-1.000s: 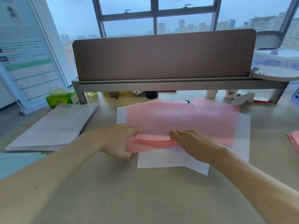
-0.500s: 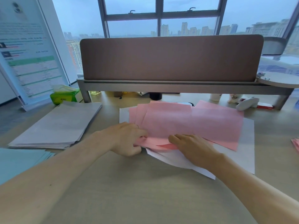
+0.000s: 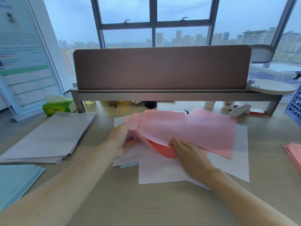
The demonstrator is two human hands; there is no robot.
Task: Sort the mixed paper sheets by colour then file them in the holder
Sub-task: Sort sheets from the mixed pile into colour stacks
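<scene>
Several pink sheets (image 3: 187, 129) lie fanned over white sheets (image 3: 162, 172) in the middle of the desk. My left hand (image 3: 120, 141) grips the left edge of the pink sheets and lifts it; the hand is blurred. My right hand (image 3: 187, 150) has its fingers curled under the near edge of the pink sheets, which bows upward and shows a darker pink underside. A corner of a light blue sheet (image 3: 129, 165) sticks out under the white ones.
A white stack (image 3: 48, 136) lies at the left, a light blue stack (image 3: 14, 181) at the near left, a pink stack (image 3: 294, 154) at the right edge. A blue perforated holder (image 3: 295, 108) stands far right. A desk riser (image 3: 162, 95) with a brown screen runs behind; a green tissue pack (image 3: 56, 106) sits at its left.
Both hands have gathered the pink sheets and raised their near edge off the white ones. The blue corner has come into sight. The view has tilted down slightly.
</scene>
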